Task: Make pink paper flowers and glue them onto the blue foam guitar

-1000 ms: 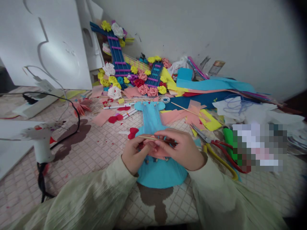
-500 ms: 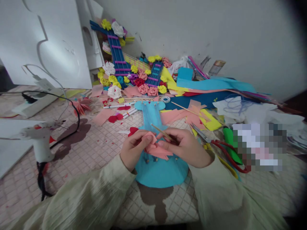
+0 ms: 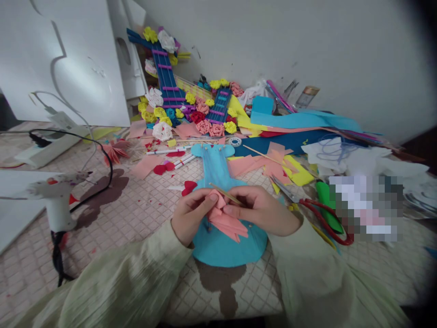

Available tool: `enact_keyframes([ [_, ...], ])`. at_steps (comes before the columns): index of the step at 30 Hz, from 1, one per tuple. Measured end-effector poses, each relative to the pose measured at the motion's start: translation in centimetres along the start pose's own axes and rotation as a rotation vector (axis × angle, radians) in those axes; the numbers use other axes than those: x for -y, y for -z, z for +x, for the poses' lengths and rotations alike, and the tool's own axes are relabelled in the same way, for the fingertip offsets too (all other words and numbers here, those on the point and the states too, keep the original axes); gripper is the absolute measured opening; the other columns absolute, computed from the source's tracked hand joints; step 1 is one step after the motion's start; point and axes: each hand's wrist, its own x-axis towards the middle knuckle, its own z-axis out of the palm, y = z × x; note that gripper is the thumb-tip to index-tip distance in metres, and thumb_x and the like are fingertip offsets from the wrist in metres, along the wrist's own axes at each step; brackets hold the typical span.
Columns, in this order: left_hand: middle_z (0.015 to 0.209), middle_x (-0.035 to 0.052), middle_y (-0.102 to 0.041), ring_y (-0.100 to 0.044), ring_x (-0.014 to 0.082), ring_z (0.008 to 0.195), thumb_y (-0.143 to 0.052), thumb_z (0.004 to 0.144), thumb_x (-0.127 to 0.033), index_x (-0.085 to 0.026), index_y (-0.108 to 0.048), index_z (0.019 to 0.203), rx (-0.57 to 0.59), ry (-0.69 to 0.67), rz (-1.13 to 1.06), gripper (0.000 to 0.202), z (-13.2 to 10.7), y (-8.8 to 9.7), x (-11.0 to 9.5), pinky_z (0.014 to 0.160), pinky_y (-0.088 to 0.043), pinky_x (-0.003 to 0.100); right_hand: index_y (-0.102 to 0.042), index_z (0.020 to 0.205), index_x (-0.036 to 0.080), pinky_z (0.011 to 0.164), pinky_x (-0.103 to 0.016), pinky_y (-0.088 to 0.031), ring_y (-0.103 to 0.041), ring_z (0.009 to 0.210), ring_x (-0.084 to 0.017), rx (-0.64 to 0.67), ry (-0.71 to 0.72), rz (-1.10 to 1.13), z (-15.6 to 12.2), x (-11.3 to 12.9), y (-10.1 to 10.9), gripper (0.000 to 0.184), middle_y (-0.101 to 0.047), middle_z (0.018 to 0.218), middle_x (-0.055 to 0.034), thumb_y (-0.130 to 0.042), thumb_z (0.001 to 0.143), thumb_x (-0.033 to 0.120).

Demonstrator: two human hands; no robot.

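Note:
My left hand [image 3: 194, 213] pinches a folded piece of pink crepe paper [image 3: 227, 223] between thumb and fingers. Opposite it, my right hand [image 3: 262, 209] is closed round a thin wooden stick [image 3: 225, 193], its thumb and fingertips also against the pink paper. The stick slants across the top of the paper, its tip near my left fingers. Pleated layers of the paper hang down toward me. Beneath both hands lies a light-blue guitar-shaped craft piece [image 3: 228, 253], with strings along its neck and small beads on its body; my hands and the paper hide its middle.
A white glue gun [image 3: 58, 200] stands at left, its black cable [image 3: 111, 159] looping behind. Red-handled scissors [image 3: 316, 212] lie at right. Behind are pink scraps [image 3: 251, 165], white sticks, a blue strip [image 3: 303, 119], and blue craft guitars [image 3: 167, 77] among paper flowers.
The pink paper has tilted, and its pleated end now hangs lower and further right. The stick's tip has shifted slightly left and down, closer to my left fingers.

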Motion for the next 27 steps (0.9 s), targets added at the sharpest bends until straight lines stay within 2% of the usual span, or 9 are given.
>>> enact_keyframes([
  [5, 0.082, 0.0036, -0.066, -0.060, 0.0163, 0.080, -0.058, 0.073, -0.031, -0.019, -0.065, 0.076, -0.021, -0.018, -0.009, 0.014, -0.1, 0.1, 0.1, 0.064, -0.048, 0.025, -0.050, 0.071, 0.015, 0.047, -0.021, -0.028, -0.034, 0.053, -0.008, -0.004, -0.017, -0.053, 0.1, -0.2, -0.3, 0.020, -0.036, 0.059, 0.0045, -0.050, 0.080, 0.033],
  [10, 0.080, 0.0035, -0.064, -0.057, 0.0124, 0.068, -0.058, 0.074, -0.031, -0.017, -0.064, 0.081, -0.022, -0.011, 0.046, 0.017, -0.2, 0.0, -0.2, 0.057, -0.044, 0.022, -0.049, 0.075, 0.015, 0.048, -0.021, -0.034, -0.040, 0.055, -0.008, -0.008, -0.032, -0.060, 0.2, -0.3, -0.4, 0.020, -0.042, 0.061, 0.0031, -0.046, 0.082, 0.034],
  [13, 0.070, 0.0008, -0.060, -0.054, 0.0099, 0.060, -0.063, 0.068, -0.031, -0.016, -0.061, 0.082, 0.012, 0.069, -0.003, 0.021, -0.2, -0.3, -0.5, 0.054, -0.042, 0.021, -0.050, 0.077, 0.015, 0.051, -0.022, -0.038, -0.044, 0.058, -0.010, -0.048, -0.033, -0.054, 0.1, -0.2, -0.4, 0.021, -0.046, 0.064, 0.0018, -0.046, 0.081, 0.035],
  [17, 0.057, -0.0030, -0.053, -0.049, 0.0072, 0.050, -0.070, 0.060, -0.032, -0.015, -0.055, 0.068, 0.009, 0.242, -0.230, 0.024, -0.3, -0.7, -1.1, 0.048, -0.039, 0.019, -0.052, 0.076, 0.016, 0.055, -0.023, -0.041, -0.048, 0.063, -0.011, -0.020, -0.029, 0.026, 0.0, 0.0, -0.2, 0.024, -0.051, 0.070, 0.0004, -0.048, 0.080, 0.039],
  [22, 0.058, -0.0024, -0.055, -0.051, 0.0069, 0.050, -0.073, 0.056, -0.027, -0.014, -0.057, 0.070, 0.019, 0.419, -0.445, 0.024, -0.2, -0.9, -1.3, 0.047, -0.041, 0.018, -0.054, 0.075, 0.015, 0.054, -0.023, -0.041, -0.048, 0.061, -0.010, 0.006, -0.020, 0.087, 0.1, 0.2, -0.2, 0.026, -0.050, 0.067, 0.0017, -0.054, 0.076, 0.041],
  [27, 0.057, -0.0017, -0.055, -0.051, 0.0057, 0.047, -0.071, 0.060, -0.030, -0.014, -0.060, 0.073, 0.100, 0.493, -0.525, 0.023, -0.2, -0.8, -0.8, 0.045, -0.042, 0.016, -0.054, 0.073, 0.016, 0.050, -0.023, -0.040, -0.048, 0.059, -0.010, -0.035, -0.009, 0.041, 0.2, -0.1, -0.5, 0.029, -0.051, 0.065, 0.0012, -0.052, 0.077, 0.044],
])
